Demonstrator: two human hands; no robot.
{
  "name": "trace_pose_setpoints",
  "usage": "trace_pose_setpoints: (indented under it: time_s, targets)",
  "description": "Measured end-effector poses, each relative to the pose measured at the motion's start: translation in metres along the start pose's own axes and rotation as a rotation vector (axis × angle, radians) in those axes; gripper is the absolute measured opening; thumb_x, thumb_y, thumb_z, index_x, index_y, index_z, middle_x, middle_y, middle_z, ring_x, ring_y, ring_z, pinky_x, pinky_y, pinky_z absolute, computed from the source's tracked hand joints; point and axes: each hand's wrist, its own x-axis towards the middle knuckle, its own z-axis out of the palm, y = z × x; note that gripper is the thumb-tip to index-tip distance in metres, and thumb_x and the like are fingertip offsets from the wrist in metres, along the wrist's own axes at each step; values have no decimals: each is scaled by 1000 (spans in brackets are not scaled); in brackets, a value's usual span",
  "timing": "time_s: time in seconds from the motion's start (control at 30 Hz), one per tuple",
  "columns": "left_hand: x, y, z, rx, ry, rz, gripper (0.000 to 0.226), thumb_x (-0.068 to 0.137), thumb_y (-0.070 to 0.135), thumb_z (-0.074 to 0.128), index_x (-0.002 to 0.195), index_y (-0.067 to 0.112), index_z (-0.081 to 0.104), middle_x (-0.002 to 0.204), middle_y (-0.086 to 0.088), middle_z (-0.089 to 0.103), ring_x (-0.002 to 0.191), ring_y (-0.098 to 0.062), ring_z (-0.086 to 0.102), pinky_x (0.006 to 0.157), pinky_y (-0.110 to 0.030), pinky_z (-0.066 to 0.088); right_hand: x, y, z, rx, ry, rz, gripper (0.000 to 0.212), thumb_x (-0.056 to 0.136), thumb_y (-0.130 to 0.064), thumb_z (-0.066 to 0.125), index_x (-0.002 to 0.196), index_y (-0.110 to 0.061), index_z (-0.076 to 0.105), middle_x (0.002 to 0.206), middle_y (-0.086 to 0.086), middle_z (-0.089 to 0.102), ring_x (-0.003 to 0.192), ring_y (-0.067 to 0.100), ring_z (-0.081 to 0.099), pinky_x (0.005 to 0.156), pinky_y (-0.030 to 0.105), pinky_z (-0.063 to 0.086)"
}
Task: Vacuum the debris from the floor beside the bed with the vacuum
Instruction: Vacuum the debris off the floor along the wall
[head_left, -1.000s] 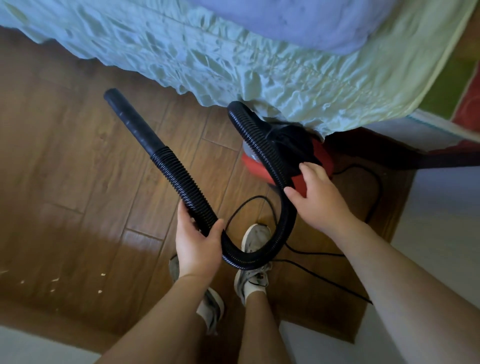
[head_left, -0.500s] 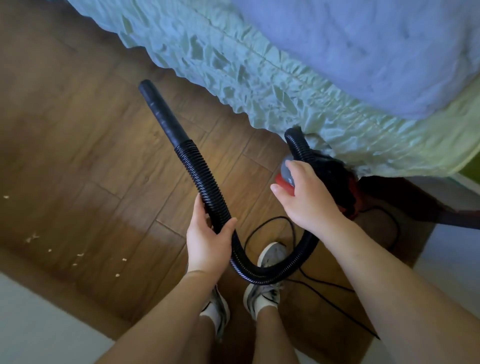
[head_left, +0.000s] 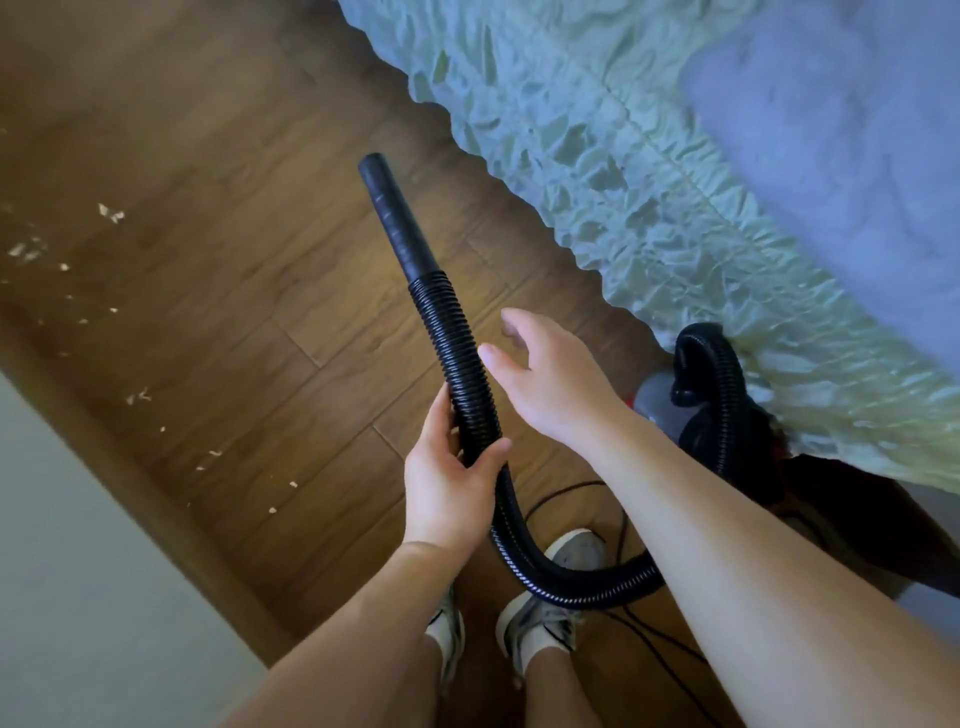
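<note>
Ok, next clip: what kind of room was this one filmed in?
Most likely a bedroom: a bed with a ruffled pale green skirt runs along the right, above a wood plank floor scattered with debris, and the left hand grips a vacuum hose.

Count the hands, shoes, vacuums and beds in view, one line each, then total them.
Hands: 2, left hand, right hand
Shoes: 2, left shoe, right shoe
Vacuum: 1
Bed: 1
Total: 6

ribbed black plastic hose (head_left: 457, 358), glossy wood floor (head_left: 249, 171)
</note>
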Motion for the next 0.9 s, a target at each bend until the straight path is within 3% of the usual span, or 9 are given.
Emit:
trace_pose_setpoints:
  time_s: [0.1,0.3,0.37,0.9]
  targets:
    - [0,-1,-13,-52,7,-31,75,89,12,76,151,36,41,125,24,64,118,3,60,104,-37,53,17,-27,11,17,-53,-28,60,101,-48,46,152,-20,37,147,-3,51,133,14,49,111,37,41]
    - [9,-6,-45,-170,8,-76,74,89,10,75,151,34,42,122,23,66,113,7,61,97,-22,54,41,-70,41,-12,-188,-80,47,101,-47,44,143,-25,45,107,-10,68,92,8,66,87,39,57]
    - [14,-9,-54,-216,16,-89,73,89,9,75,150,34,43,119,26,67,112,8,62,92,-16,53,49,-80,50,-48,-204,-98,50,101,-47,45,146,-27,43,111,-9,67,94,9,66,88,38,57]
    - [45,-28,-124,-546,169,-183,75,90,5,74,151,34,42,125,18,66,112,0,64,87,-18,54,99,-165,130,-194,-399,-156,52,101,-44,48,150,-29,39,133,-4,60,107,12,59,88,29,45]
